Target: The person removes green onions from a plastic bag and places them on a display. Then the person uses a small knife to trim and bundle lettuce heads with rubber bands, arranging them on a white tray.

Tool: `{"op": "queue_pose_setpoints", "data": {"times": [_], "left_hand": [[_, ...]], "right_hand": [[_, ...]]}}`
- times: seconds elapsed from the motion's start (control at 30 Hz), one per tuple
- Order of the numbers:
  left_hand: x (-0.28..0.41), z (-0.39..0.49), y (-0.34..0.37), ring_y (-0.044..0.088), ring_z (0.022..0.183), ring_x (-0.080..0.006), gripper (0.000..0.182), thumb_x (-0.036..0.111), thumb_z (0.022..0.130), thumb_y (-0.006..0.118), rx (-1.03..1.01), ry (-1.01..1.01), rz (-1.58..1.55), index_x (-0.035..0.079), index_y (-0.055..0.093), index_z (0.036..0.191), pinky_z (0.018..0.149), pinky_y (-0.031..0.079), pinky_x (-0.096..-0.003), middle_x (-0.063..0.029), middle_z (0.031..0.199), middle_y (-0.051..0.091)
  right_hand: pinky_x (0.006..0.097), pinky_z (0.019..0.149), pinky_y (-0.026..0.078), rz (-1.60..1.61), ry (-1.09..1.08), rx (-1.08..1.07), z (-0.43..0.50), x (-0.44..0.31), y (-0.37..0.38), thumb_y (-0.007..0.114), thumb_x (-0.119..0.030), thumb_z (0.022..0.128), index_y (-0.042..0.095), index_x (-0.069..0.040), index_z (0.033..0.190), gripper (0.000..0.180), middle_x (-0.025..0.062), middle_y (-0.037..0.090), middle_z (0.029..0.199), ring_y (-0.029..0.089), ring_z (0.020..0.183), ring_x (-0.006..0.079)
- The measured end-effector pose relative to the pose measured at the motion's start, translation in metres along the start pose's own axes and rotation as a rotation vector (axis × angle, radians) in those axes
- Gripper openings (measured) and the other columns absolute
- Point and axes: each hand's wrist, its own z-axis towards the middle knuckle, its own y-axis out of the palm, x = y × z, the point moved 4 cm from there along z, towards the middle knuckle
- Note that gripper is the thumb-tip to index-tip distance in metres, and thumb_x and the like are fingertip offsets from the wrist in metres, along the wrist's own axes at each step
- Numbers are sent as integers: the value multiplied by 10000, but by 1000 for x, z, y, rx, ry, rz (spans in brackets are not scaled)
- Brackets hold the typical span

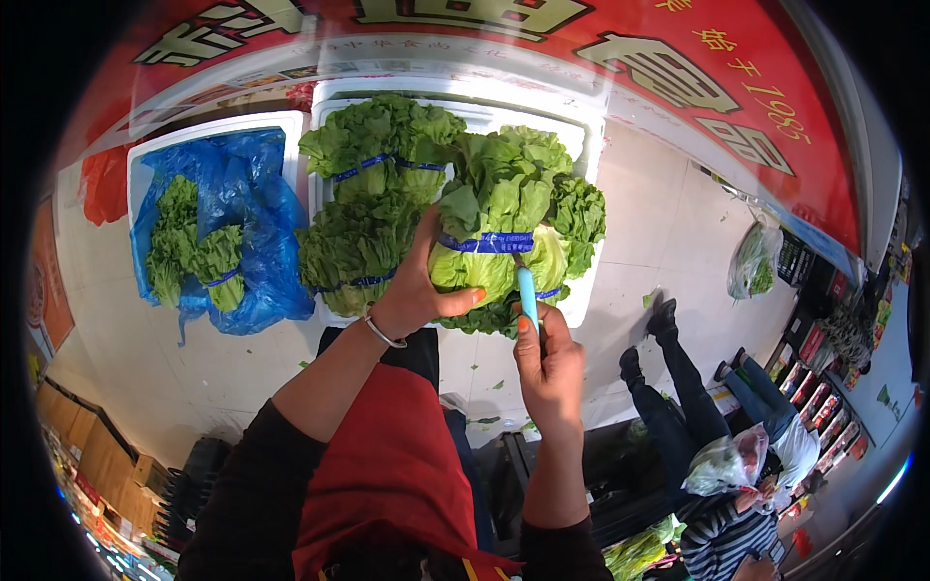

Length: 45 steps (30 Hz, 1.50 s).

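Observation:
My left hand (421,290) grips a large bundle of leafy lettuce (501,196) from its left side, thumb across the pale stem end. A blue printed band (487,243) wraps the bundle. In my right hand (552,356) is a small knife with a light-blue handle (528,294), pointing up; its tip meets the band's lower edge near the right end, and how far it reaches in is hidden. Beneath and around lie several more banded lettuce bundles (363,232) in a white foam box (592,283).
On the left, another foam box (136,210) lined with a blue plastic bag (269,240) holds smaller greens (174,240). A red printed panel (508,14) spans the far side. Two people (726,523) are at the lower right, near shelves. Leaf scraps lie on the tiled floor (639,254).

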Motion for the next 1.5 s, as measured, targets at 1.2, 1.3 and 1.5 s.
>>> {"op": "queue_pose_setpoints", "data": {"times": [1.2,1.3,1.5], "left_hand": [[11,3,-69,468,1110,-174,869,50,653,704,159,-187,184,67,230,1381,933,399,-306,-93,1239,447],[-3,-16,-62,452,1128,-181,915,37,682,698,137,-244,-76,68,136,1403,940,388,-318,-96,1268,415],[-16,-10,-10,343,1205,-268,926,259,677,736,-26,-27,323,59,179,1389,1012,275,-389,-130,1296,346]], "right_hand": [[191,407,244,705,-39,717,-33,47,-75,461,-205,930,468,-17,982,195,-24,366,608,302,474,38],[204,457,273,755,34,447,1,76,-15,441,-204,937,442,-1,1067,241,-8,373,635,330,524,69],[306,871,400,929,91,12,44,87,71,784,-213,659,297,-30,1251,788,91,441,1174,447,1034,179]]}}
